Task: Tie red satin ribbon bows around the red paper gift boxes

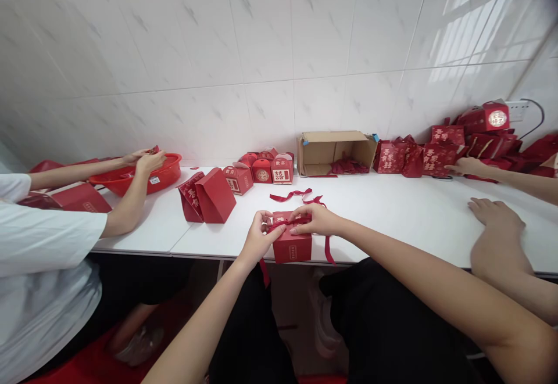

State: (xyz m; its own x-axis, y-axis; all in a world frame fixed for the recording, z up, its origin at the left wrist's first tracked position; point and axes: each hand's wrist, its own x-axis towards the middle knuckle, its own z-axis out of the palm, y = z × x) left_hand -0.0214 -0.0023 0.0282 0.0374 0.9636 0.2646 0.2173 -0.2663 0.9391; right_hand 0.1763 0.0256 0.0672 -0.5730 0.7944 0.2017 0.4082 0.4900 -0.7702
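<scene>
Fingers (267,219) of the left hand (260,232) and of the right hand (317,220) are pinched on a dark red ribbon (288,225) that crosses the top of a small red box (292,246). That box stands upright at the near edge of the white bench (392,215), directly between the two hands, with the left at its top left corner and the right at its top right, neither plainly nearer. The ribbon's length runs left to right, along the bench edge, and its tails hang down past that edge on both sides of the box. Just behind lies a loose ribbon piece (293,194). Farther back stands a row of little red boxes (261,172), with red folded cartons (209,195) leaning to their left. A cardboard carton (335,143) lies on its side, mouth toward the person, with a heap of red ribbons (346,166) inside. At the left a co-worker's hands (146,159) hover over a red basin (170,173), whose contents cannot be made out. At the right another person's hand (494,214) rests flat near a pile of red boxes (436,154).
</scene>
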